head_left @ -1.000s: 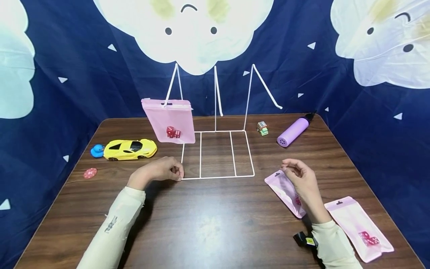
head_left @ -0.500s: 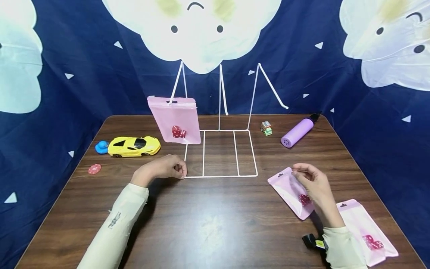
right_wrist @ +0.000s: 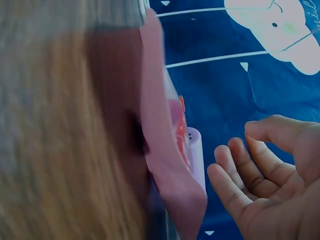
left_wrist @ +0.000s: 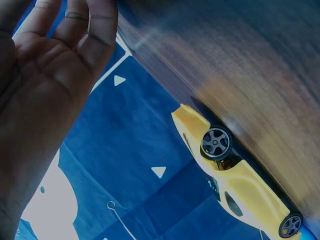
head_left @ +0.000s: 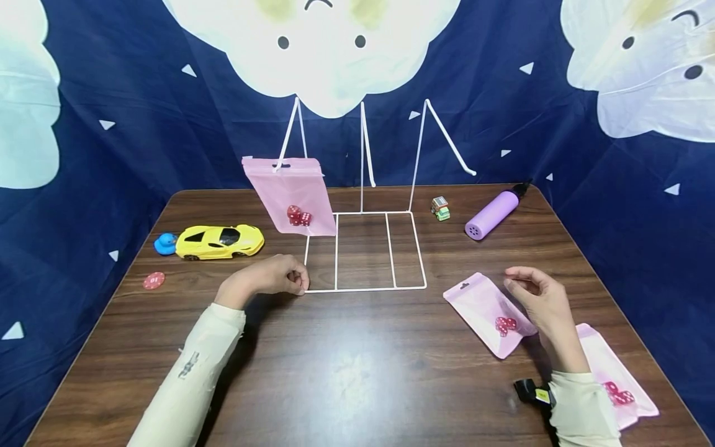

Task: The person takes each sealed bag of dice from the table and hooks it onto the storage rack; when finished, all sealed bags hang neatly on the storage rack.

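A white wire display rack with three raised hook arms stands on the table. My left hand pinches its front left corner; in the left wrist view the fingertips of that hand are out of frame. On the rack's left hook hangs a pink zip bag with red dice in it. A second pink bag with red dice lies to the right of the rack. Beside and above it is my right hand, fingers loosely bent with nothing in them. A third pink bag lies partly behind the right forearm.
A yellow toy car, a blue rubber duck and a red chip lie at the left. Back right are a small toy truck and a purple hand pump. A black strap sits by the right wrist.
My right hand has moved to the right, away from the top of the second bag, uncovering its dice. My left hand stays on the rack corner. The head view has shifted slightly.
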The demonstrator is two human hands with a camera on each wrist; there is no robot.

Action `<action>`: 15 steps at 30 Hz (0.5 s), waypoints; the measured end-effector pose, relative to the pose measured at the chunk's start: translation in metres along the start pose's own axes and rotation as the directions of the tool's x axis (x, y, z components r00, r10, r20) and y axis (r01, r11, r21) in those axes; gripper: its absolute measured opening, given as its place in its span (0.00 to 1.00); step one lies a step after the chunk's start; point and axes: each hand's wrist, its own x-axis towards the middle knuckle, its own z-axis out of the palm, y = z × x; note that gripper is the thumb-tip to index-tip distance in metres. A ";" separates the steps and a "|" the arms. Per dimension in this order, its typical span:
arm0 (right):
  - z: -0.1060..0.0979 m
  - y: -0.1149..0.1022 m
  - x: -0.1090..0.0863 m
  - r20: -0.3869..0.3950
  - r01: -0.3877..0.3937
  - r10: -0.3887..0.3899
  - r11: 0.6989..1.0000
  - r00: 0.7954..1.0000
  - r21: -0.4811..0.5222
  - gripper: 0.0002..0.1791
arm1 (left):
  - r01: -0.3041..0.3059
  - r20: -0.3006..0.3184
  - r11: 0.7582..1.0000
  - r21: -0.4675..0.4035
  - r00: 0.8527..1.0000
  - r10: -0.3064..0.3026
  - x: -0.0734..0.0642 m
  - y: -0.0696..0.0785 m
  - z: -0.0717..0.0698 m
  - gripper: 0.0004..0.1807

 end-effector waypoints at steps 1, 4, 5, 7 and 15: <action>-0.001 0.000 0.000 0.001 0.000 0.000 1.000 1.000 -0.019 0.11 | 0.003 0.002 1.000 -0.003 1.000 -0.003 0.000 0.000 0.000 0.08; -0.004 0.001 0.002 0.026 -0.006 0.007 0.998 1.000 -0.060 0.13 | 0.017 0.004 1.000 -0.008 1.000 -0.017 0.000 -0.001 -0.001 0.08; -0.006 0.002 0.002 0.036 -0.007 0.010 0.997 0.999 -0.082 0.15 | 0.016 0.004 1.000 -0.006 1.000 -0.016 0.000 -0.002 -0.002 0.08; -0.009 0.005 0.001 0.061 0.000 0.009 0.990 0.998 -0.142 0.17 | 0.024 0.001 1.000 -0.004 1.000 -0.024 0.000 -0.003 -0.002 0.08; -0.029 0.018 -0.004 0.132 0.011 0.023 0.967 0.991 -0.256 0.17 | 0.014 0.004 1.000 -0.020 1.000 -0.014 0.002 -0.004 0.000 0.08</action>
